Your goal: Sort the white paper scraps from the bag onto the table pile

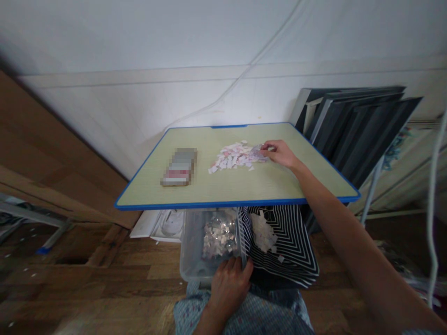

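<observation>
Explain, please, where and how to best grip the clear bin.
Probably by the near rim of the bin, from the person's side: it projects past the table, which hides the far end. The left hand is at the right corner.

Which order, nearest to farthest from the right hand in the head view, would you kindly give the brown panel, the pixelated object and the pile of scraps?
From the right hand:
1. Pile of scraps: around the middle of the table, its right end at the fingers.
2. Pixelated object: on the table's left part.
3. Brown panel: beyond the table's left edge.
</observation>
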The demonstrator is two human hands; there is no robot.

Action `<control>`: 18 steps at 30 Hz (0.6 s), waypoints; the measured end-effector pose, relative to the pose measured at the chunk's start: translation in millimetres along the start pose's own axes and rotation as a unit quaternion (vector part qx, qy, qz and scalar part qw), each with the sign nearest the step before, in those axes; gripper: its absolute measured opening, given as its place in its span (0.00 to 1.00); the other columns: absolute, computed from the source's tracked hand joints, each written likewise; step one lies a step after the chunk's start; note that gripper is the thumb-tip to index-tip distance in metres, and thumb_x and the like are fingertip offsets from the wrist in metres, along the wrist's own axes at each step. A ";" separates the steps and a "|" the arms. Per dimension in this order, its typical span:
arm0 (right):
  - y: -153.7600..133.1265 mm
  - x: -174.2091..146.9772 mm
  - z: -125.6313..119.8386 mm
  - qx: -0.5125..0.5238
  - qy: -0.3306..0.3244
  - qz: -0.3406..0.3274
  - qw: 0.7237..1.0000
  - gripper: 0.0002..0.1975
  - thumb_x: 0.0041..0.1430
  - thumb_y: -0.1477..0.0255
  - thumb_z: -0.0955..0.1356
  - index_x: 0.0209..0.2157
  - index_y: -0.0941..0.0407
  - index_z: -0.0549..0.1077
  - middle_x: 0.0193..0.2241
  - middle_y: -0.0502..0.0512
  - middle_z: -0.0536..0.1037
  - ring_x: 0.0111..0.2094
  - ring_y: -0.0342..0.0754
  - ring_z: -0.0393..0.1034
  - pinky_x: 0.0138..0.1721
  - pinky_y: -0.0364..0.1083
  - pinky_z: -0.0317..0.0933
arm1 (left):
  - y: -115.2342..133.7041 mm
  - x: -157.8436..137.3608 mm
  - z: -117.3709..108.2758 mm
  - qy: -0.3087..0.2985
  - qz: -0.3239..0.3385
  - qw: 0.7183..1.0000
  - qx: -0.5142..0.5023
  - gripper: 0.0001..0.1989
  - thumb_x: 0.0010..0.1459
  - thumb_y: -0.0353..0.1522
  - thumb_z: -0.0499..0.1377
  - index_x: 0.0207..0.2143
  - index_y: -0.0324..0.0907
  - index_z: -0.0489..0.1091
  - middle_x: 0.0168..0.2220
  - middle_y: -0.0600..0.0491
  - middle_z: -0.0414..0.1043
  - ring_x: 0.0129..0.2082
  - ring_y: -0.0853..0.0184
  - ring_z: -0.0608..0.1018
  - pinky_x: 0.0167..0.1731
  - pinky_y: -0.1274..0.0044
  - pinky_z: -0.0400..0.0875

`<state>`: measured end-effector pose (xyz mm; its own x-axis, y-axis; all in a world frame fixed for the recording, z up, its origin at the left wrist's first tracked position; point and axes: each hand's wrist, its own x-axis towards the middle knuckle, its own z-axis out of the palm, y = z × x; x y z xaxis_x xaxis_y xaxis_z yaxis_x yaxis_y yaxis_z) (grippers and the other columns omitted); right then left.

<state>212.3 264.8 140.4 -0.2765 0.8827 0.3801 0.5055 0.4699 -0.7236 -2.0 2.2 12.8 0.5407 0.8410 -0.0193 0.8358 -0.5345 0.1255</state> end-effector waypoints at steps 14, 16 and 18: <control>-11.0 -6.2 1.9 0.053 -0.101 0.032 0.993 0.12 0.44 0.67 0.68 0.26 0.62 0.69 0.20 0.49 0.69 0.11 0.33 0.51 0.12 0.38 0.46 | 0.2 0.0 -0.3 0.003 -0.006 1.000 0.004 0.18 0.51 0.29 0.58 0.46 0.42 0.62 0.35 0.49 0.68 0.34 0.61 0.71 0.32 0.71 0.68; -10.8 -6.4 2.4 0.050 -0.109 0.032 0.992 0.11 0.44 0.67 0.67 0.26 0.62 0.69 0.20 0.48 0.68 0.12 0.33 0.51 0.13 0.38 0.46 | -0.1 0.0 0.6 0.006 -0.005 1.000 0.005 0.18 0.51 0.29 0.58 0.46 0.42 0.62 0.34 0.49 0.68 0.34 0.61 0.71 0.32 0.71 0.68; -9.7 -6.3 3.0 0.043 -0.104 0.024 0.993 0.11 0.45 0.67 0.67 0.26 0.62 0.69 0.20 0.48 0.68 0.12 0.33 0.51 0.13 0.38 0.46 | 0.0 -0.4 1.6 0.012 -0.004 1.000 0.008 0.18 0.51 0.29 0.58 0.46 0.42 0.62 0.34 0.50 0.68 0.33 0.61 0.71 0.32 0.71 0.68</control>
<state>206.6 254.7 143.3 -0.4201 0.8796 0.2232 0.4530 0.4163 -0.7883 -2.1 1.8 11.2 0.5312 0.8472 0.0045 0.8419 -0.5285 0.1091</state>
